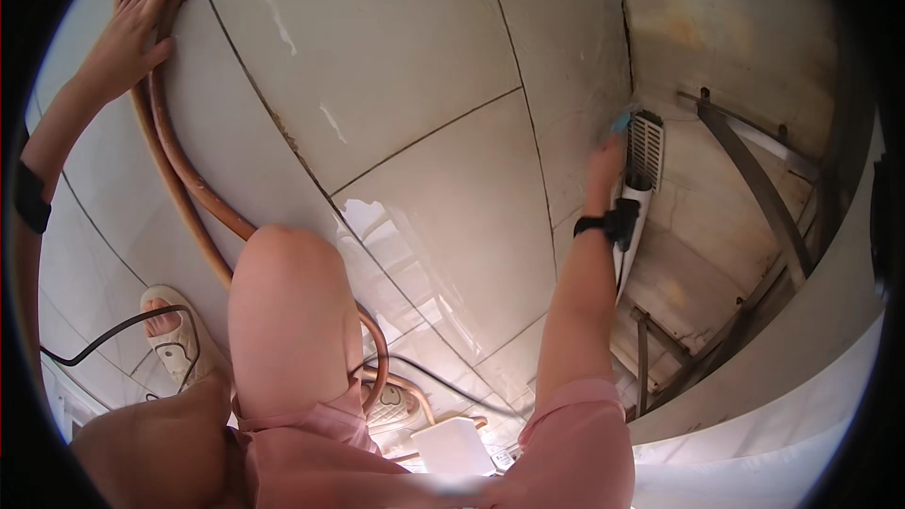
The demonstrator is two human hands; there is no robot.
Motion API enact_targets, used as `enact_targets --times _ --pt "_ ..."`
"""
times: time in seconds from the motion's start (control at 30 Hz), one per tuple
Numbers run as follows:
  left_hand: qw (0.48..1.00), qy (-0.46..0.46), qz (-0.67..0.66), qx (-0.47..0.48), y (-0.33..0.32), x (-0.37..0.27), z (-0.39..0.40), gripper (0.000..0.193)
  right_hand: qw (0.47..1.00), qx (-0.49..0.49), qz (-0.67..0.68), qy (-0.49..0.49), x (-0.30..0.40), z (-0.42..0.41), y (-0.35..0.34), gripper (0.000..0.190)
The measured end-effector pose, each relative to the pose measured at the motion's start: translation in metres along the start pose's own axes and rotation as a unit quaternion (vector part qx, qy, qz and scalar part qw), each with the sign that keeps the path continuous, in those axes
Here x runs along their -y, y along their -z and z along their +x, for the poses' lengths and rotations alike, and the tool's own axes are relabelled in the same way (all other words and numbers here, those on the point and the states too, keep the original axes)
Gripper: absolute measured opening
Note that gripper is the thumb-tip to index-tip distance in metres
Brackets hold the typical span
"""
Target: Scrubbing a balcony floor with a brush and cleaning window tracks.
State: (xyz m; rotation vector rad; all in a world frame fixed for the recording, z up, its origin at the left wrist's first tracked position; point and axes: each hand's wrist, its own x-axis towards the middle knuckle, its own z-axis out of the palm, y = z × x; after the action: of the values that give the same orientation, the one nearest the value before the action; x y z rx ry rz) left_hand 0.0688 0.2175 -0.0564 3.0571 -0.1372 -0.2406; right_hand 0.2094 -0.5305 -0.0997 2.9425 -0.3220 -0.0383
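At the upper left, my left hand (131, 42) has hold of an orange-brown hose (166, 109) close to its end, pressing it down toward the floor tiles. Water seems to run out at the hose's end. My right hand (606, 164) reaches to the right and grips a small blue tool (622, 121), blurred, so its kind is unclear. That tool is beside a white slotted drain grate (646, 148) at the foot of the wall. Just below the grate, a white plastic pipe (635, 208) with an open end runs beside my right wrist.
Wet grey tiles (424, 71) cover the floor. Metal brackets (760, 187) jut from the stained wall (714, 35) under a pale curved surface (771, 360). A black cable (452, 385) and more hose lie around my slippers (177, 339). A white box-like object (452, 445) is nearby.
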Motion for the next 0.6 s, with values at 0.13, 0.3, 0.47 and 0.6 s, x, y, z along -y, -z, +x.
enact_targets --times 0.13,0.3,0.47,0.6 --pt "1.000 0.023 -0.017 0.008 0.001 -0.001 0.000 0.079 0.990 -0.001 -0.107 0.087 -0.011 0.005 0.005 0.035" --pt "1.000 -0.003 0.023 0.021 0.003 0.000 0.003 0.076 0.988 0.151 0.032 0.002 -0.015 0.008 0.015 0.036" --pt "1.000 -0.013 0.015 0.019 0.004 -0.001 0.001 0.075 0.998 0.032 0.050 0.008 0.001 -0.009 0.034 0.038" --pt "0.999 -0.007 0.015 0.029 0.005 -0.003 0.001 0.076 0.994 0.110 0.009 -0.005 0.010 -0.026 0.038 0.047"
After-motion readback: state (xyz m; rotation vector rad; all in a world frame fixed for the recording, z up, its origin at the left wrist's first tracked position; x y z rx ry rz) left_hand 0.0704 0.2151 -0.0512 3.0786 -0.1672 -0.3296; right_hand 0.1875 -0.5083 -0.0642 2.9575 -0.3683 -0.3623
